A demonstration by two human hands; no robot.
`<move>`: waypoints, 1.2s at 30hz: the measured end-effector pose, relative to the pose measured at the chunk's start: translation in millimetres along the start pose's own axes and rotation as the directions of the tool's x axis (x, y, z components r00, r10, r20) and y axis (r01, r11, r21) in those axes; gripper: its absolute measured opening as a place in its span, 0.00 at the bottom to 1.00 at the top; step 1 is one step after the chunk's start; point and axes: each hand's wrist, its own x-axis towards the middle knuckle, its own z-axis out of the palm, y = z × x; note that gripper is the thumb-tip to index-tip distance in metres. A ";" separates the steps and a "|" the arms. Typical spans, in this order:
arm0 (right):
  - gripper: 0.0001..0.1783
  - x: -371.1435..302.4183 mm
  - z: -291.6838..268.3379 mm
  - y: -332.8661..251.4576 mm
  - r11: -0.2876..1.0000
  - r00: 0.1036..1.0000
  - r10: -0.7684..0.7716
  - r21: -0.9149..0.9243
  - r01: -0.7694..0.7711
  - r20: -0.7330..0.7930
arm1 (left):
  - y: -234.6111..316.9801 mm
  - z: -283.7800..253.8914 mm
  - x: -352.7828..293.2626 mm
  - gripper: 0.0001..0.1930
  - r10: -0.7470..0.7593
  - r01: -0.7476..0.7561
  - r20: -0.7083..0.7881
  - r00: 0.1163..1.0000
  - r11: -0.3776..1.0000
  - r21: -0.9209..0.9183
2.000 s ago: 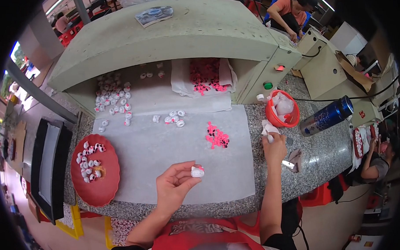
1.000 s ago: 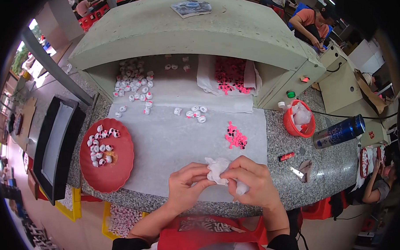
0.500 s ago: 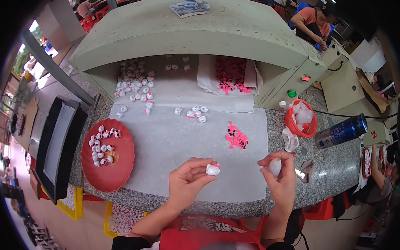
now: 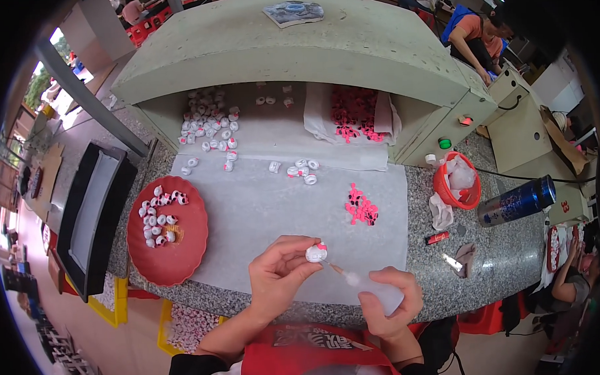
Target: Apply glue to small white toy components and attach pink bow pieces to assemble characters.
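Between the thumb and fingers of my left hand (image 4: pixel 274 273) is a small white figurine head (image 4: pixel 315 254) with a pink bit on top. My right hand (image 4: pixel 392 322) is closed around a translucent squeeze bottle (image 4: pixel 381 293), tilted so its thin nozzle points up and left. The nozzle's tip is at the lower right side of the figurine head; whether it touches, I cannot tell. Beyond my hands, a pile of small pink and black pieces (image 4: pixel 361 208) and a few white figurine heads (image 4: pixel 302 169) lie on white paper (image 4: pixel 248 216).
At left stand a red scalloped plate (image 4: pixel 193 247) with several figurine heads and a black tray (image 4: pixel 83 228). A pale green metal hood (image 4: pixel 289 62) covers more pieces at the back. On the right are a red basket (image 4: pixel 438 180), a blue bottle (image 4: pixel 517 200) and a small red tube (image 4: pixel 437 237).
My right hand has moved left and turned the squeeze bottle from upright to slanted, bringing its nozzle to the figurine head. My left hand stays almost in place. The view has shifted slightly.
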 end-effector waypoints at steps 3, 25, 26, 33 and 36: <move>0.16 -4.8 2.2 3.2 0.989 0.992 -0.119 -0.084 0.122 0.040 | 1.1 -0.6 0.0 0.17 0.011 -0.011 -0.001 1.000 1.000 0.024; 0.15 4.8 4.9 1.8 0.957 0.965 -0.241 -0.136 0.254 0.105 | 2.9 -3.2 0.5 0.17 0.026 -0.026 0.004 1.000 0.994 0.102; 0.15 4.9 4.8 2.1 0.957 0.965 -0.245 -0.137 0.257 0.097 | 2.9 -3.3 0.4 0.17 0.025 -0.025 0.002 1.000 0.995 0.100; 0.15 4.2 5.4 3.6 0.957 0.967 -0.247 -0.137 0.254 0.064 | 6.8 -3.1 1.5 0.17 -0.094 0.095 -0.035 0.995 0.995 0.026; 0.15 3.7 4.8 2.2 0.962 0.971 -0.233 -0.131 0.238 0.054 | 7.5 -4.0 2.2 0.17 -0.188 0.188 -0.061 0.980 0.982 -0.018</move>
